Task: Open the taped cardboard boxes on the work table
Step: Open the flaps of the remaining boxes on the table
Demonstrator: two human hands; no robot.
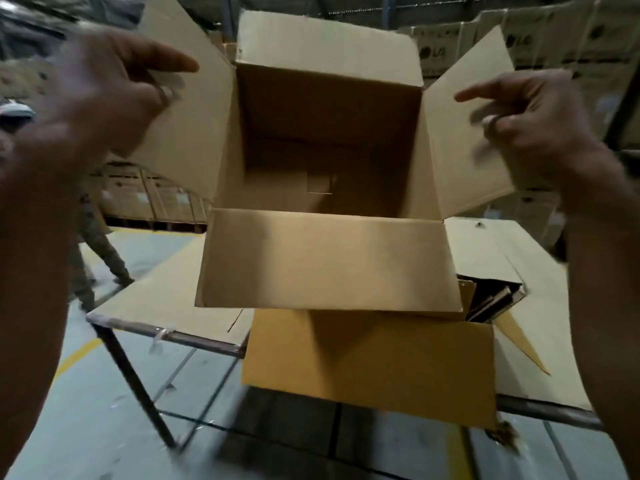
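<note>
Standing open cardboard box (pixel 325 140), left hand (pixel 100 95), right hand (pixel 533 123) beside flaps

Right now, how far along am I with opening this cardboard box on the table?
Done: the cardboard box stands open, all four flaps spread and the inside looks empty. In hand: nothing gripped; your left hand and right hand hover blurred at the side flaps. Left: no other sealed box shows on the work table; stacked cartons stand behind.

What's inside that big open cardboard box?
The cardboard box shows only bare walls and a floor with a small cut flap; nothing visibly lies in it. The near flap hides the front part of the floor.
</note>
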